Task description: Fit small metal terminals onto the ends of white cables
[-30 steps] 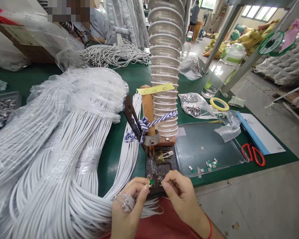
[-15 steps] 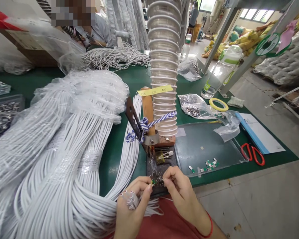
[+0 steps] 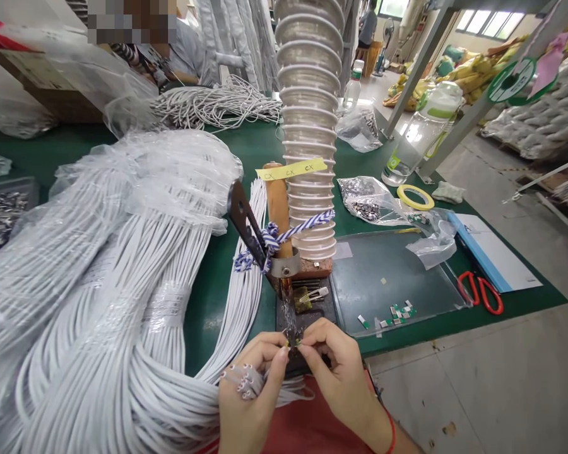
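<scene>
- Green tabletop [image 3: 208, 315] fills the middle of the frame, with a workshop floor at the right.
- At lower centre, a small part [image 3: 288, 345] sits in the fingertips of the left hand [image 3: 261, 407], which are pressed together on it; its details are too small to tell.
- Wire-tipped cable ends [image 3: 247, 381] also poke out of that hand's curled fingers.
- Just beside it, the right hand [image 3: 343, 375] has thumb and forefinger together, apparently on a thin piece too tiny to identify.
- Both pinches meet near the lower end of a soldering iron [image 3: 278, 208], over a dark base [image 3: 325, 309]. Good work here likely calls for steady wrists, the pieces lined up before contact, and skin clear of metal that may be hot.
- Right of centre, green boards [image 3: 400, 313] lie on a clear sheet [image 3: 383, 258]; keeping them within easy reach seems sensible.
- White cables [image 3: 161, 391] cover the lower left.
</scene>
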The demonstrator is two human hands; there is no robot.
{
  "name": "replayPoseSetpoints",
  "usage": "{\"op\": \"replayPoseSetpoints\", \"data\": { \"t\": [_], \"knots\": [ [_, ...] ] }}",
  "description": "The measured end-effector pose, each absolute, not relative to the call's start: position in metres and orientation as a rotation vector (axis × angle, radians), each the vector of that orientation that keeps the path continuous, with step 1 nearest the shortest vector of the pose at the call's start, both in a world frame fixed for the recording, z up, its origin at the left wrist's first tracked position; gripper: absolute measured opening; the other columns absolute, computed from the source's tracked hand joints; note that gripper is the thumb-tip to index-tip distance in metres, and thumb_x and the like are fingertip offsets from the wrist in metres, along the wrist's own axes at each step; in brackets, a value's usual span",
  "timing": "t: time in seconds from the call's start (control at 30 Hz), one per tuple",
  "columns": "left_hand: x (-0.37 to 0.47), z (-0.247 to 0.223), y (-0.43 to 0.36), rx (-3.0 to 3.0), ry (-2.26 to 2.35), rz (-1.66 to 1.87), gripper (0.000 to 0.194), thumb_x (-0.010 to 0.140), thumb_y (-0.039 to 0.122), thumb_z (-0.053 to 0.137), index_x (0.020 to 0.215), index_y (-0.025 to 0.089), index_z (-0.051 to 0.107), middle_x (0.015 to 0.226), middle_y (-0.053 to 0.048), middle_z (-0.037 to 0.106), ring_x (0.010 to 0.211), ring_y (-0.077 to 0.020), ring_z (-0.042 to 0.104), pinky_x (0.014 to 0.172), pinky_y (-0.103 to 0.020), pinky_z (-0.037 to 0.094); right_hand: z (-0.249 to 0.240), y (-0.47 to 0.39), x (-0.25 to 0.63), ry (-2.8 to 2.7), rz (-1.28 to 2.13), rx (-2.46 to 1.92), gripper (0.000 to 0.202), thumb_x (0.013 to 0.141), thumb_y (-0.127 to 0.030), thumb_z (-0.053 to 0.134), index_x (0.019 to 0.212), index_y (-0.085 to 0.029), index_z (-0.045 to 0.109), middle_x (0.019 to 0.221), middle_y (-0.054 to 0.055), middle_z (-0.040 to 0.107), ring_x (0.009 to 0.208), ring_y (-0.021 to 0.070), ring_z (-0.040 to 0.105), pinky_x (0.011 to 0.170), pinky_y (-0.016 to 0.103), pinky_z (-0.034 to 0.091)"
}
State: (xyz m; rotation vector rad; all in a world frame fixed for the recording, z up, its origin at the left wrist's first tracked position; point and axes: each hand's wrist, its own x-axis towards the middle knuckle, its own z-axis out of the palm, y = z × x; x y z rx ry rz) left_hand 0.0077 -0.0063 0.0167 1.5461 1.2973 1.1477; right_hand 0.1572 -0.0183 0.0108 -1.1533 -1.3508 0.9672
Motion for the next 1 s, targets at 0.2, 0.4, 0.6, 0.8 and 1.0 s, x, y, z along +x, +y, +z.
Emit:
{"op": "replayPoseSetpoints", "data": {
  "t": [0.2, 0.4, 0.6, 0.8, 1.0],
  "knots": [
    [0.011, 0.021, -0.011, 1.401, 1.378, 1.203, 0.026, 0.087, 0.021, 0.061, 0.061, 0.021, 0.062, 0.075, -0.001, 0.068, 0.067, -0.0167, 0.062, 0.063, -0.023, 0.048, 0.006, -0.021, 0.162, -1.278, 1.015, -1.138, 0.012, 0.095, -0.016, 0.056, 0.084, -0.02, 0.059, 0.08, 0.002, 0.058, 0.071, 0.0151, 0.055, 0.061, 0.023, 0.045],
    [0.012, 0.018, -0.011, 1.317, 1.338, 1.169, 0.027, 0.086, 0.023, 0.061, 0.059, 0.02, 0.062, 0.074, -0.001, 0.067, 0.067, -0.0171, 0.062, 0.063, -0.024, 0.047, 0.004, -0.025, 0.164, -1.214, 1.16, -1.146, 0.009, 0.098, -0.022, 0.054, 0.09, -0.021, 0.056, 0.064, -0.005, 0.051, 0.053, 0.0111, 0.047, 0.052, 0.02, 0.038],
    [0.024, 0.025, -0.015, 1.192, 1.406, 1.208, 0.028, 0.085, 0.026, 0.062, 0.058, 0.021, 0.062, 0.076, -0.001, 0.066, 0.066, -0.0176, 0.06, 0.064, -0.026, 0.045, 0.001, -0.026, 0.164, -1.242, 1.192, -1.194, 0.01, 0.1, -0.026, 0.051, 0.091, -0.022, 0.05, 0.059, -0.008, 0.042, 0.05, 0.011, 0.037, 0.05, 0.022, 0.032],
    [0.013, 0.024, -0.012, 1.363, 1.375, 1.187, 0.026, 0.086, 0.021, 0.061, 0.06, 0.021, 0.064, 0.076, -0.002, 0.069, 0.068, -0.017, 0.062, 0.064, -0.024, 0.047, 0.005, -0.025, 0.165, -1.271, 1.174, -1.212, 0.013, 0.1, -0.028, 0.049, 0.089, -0.022, 0.048, 0.06, -0.008, 0.041, 0.051, 0.0114, 0.037, 0.05, 0.023, 0.032],
    [0.003, 0.022, -0.02, 1.344, 1.385, 1.207, 0.026, 0.084, 0.02, 0.062, 0.058, 0.021, 0.062, 0.073, 0.0, 0.068, 0.068, -0.0166, 0.062, 0.064, -0.023, 0.047, 0.004, -0.028, 0.169, -1.365, 1.143, -1.17, 0.014, 0.097, -0.029, 0.054, 0.086, -0.022, 0.05, 0.059, -0.008, 0.037, 0.048, 0.0107, 0.034, 0.046, 0.023, 0.028]
  ]
}}
